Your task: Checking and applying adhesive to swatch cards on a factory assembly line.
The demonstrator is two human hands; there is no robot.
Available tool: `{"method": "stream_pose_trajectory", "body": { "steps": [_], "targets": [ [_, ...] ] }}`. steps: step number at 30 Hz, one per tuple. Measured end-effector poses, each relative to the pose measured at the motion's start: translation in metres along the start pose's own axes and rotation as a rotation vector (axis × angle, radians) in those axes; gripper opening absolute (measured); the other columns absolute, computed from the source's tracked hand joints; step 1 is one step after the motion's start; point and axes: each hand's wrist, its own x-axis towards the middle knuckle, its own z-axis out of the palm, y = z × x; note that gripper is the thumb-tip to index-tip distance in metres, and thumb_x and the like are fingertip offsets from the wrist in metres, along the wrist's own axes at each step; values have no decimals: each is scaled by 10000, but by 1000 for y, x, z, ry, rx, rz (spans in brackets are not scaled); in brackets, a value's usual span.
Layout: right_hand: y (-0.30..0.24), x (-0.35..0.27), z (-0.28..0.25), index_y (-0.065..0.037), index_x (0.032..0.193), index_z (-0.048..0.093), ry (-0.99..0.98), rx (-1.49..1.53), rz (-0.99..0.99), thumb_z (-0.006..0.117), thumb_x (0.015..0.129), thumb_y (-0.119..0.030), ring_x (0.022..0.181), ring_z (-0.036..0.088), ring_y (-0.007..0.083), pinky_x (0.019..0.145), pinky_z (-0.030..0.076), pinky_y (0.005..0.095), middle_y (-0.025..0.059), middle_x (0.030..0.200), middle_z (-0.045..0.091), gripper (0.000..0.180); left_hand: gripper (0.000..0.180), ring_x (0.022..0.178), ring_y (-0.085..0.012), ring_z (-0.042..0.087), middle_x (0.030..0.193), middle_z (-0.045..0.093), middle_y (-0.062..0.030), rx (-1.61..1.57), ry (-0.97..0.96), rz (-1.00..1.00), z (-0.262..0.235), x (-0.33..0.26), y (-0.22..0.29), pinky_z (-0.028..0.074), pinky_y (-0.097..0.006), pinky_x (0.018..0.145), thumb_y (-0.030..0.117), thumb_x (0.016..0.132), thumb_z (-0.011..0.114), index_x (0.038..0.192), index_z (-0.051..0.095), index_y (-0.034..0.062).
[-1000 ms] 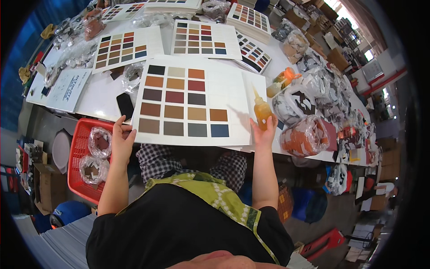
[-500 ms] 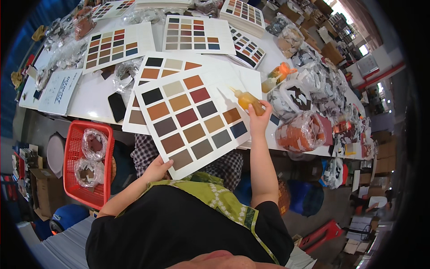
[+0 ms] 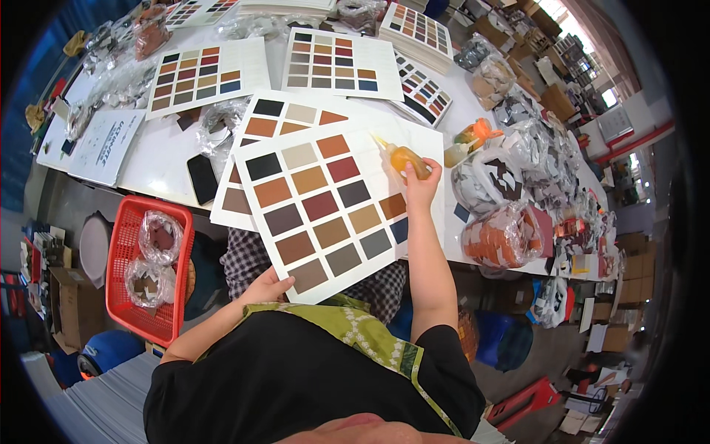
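Observation:
My left hand grips the lower left corner of a white swatch card, its thumb on top. Rows of coloured squares in black, beige, orange, brown, dark red and grey cover the card, with a bare white strip along its upper right. Over that strip my right hand holds an amber squeeze bottle, fingers wrapped round its body. The bottle is tilted, its thin nozzle pointing to the upper left; whether the tip touches the card I cannot tell. Beneath lies another swatch card, partly covered.
More swatch cards and a stack of them lie farther back. Bagged swatch pieces crowd the right side, near an orange-capped bottle. A black phone rests at the table edge, above a red basket.
The bottle in my right hand has shifted left and slightly up relative to the card. My left hand keeps its hold on the corner. The whole view has moved a little.

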Motion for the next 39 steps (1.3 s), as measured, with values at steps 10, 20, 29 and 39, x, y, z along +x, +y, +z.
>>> {"method": "stream_pose_trajectory", "body": {
  "steps": [10, 20, 29, 39],
  "targets": [
    [19, 9, -1, -79, 1058, 461, 14, -58, -51, 686, 770, -98, 1013, 455, 256, 855, 424, 338, 119, 1092, 401, 366, 441, 1102, -140, 506, 1243, 507, -54, -15, -21, 34, 5, -2, 6, 435, -290, 897, 87, 929, 478, 1341, 323, 54],
    [3, -5, 3, -68, 1053, 463, -14, -272, -271, 682, 768, -104, 1042, 427, 280, 926, 346, 358, 130, 1089, 407, 361, 442, 1132, -154, 486, 1255, 498, -68, -60, -31, 62, 5, -1, 3, 417, -306, 924, 77, 925, 480, 1339, 328, 41],
    [-19, -19, 2, -114, 1088, 418, -100, 237, 223, 640, 819, -87, 970, 509, 193, 624, 494, 261, 100, 1132, 400, 350, 445, 1122, -161, 496, 1256, 499, -76, -24, -18, 55, 7, -2, 7, 423, -312, 918, 74, 924, 482, 1339, 327, 39],
    [-4, -23, -6, -48, 1048, 448, 16, -294, -213, 661, 785, -89, 1063, 421, 273, 952, 322, 360, 131, 1115, 390, 341, 450, 1101, -158, 512, 1240, 512, -72, -30, 5, 71, 7, -3, 7, 440, -305, 893, 79, 921, 489, 1340, 329, 47]
  ]
}}
